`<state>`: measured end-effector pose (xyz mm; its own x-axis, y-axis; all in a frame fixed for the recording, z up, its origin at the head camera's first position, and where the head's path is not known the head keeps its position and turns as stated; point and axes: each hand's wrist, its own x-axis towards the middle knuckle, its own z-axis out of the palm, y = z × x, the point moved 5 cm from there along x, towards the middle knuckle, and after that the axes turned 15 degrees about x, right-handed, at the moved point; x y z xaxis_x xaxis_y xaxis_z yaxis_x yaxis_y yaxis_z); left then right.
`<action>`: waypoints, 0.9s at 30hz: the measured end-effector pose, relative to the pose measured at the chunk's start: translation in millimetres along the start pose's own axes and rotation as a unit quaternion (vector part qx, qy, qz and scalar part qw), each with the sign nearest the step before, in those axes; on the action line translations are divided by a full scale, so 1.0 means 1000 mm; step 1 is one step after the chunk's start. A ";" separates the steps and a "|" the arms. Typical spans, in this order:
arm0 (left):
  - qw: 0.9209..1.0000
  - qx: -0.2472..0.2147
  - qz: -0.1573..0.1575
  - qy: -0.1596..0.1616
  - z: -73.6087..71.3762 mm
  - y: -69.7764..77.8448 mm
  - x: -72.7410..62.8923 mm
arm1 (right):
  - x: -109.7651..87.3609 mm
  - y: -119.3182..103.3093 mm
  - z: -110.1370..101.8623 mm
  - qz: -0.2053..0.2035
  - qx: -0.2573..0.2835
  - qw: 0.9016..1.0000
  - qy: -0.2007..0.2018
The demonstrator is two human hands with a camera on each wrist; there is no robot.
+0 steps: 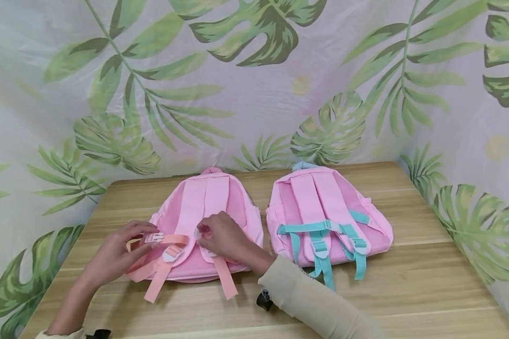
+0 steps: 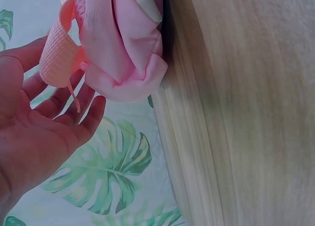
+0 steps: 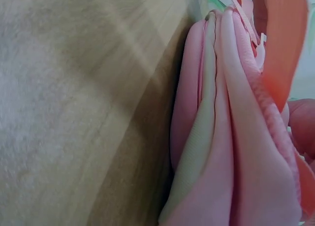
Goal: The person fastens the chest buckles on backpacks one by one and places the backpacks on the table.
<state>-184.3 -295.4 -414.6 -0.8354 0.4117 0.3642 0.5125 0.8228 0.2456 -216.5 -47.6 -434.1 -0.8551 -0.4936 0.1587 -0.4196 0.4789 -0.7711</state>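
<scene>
A pink backpack [image 1: 246, 226] with coral webbing straps lies straps-up on the table. At its left side my left hand [image 1: 125, 245] pinches a white pronged buckle [image 1: 155, 238] between thumb and fingers. In the left wrist view a loop of coral strap [image 2: 61, 53] hangs by that hand, the other fingers spread loosely. My right hand [image 1: 224, 238], fingers curled over the right shoulder strap, pinches a small white buckle piece [image 1: 196, 233], mostly hidden by the fingers. The two white pieces are apart. In the right wrist view, part of the right hand [image 3: 302, 125] shows behind a coral strap [image 3: 285, 48].
A second pink backpack [image 1: 335, 197] with teal straps lies to the right, its teal chest strap [image 1: 305, 228] running across both shoulder straps. Both bags rest on a wood-grain table [image 1: 407, 292]. A leaf-patterned cloth [image 1: 254, 103] hangs behind and at the sides.
</scene>
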 end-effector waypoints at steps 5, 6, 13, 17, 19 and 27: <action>1.000 -0.007 -0.011 0.007 -0.004 0.002 0.000 | -0.001 -0.002 -0.002 -0.013 -0.009 1.000 0.022; 1.000 -0.008 -0.014 0.008 -0.004 0.002 0.000 | -0.002 -0.002 -0.003 -0.014 -0.007 1.000 0.025; 0.999 -0.025 -0.043 0.021 -0.010 0.011 0.007 | -0.005 -0.001 -0.013 0.004 0.085 0.996 0.015; 0.996 -0.043 -0.066 0.031 -0.011 0.017 0.013 | -0.007 -0.002 -0.024 -0.006 0.139 0.990 0.012; 0.995 -0.053 -0.074 0.038 -0.011 0.020 0.017 | -0.008 -0.003 -0.031 -0.018 0.143 0.989 0.016; 0.988 -0.116 -0.083 0.061 -0.008 0.032 0.032 | -0.010 -0.002 -0.052 -0.047 0.161 0.986 0.020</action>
<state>-193.2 -259.1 -388.0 -0.8890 0.2155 0.4039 0.4134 0.7571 0.5059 -222.8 -5.6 -401.7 -0.8316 -0.4920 0.2578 -0.3844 0.1748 -0.9065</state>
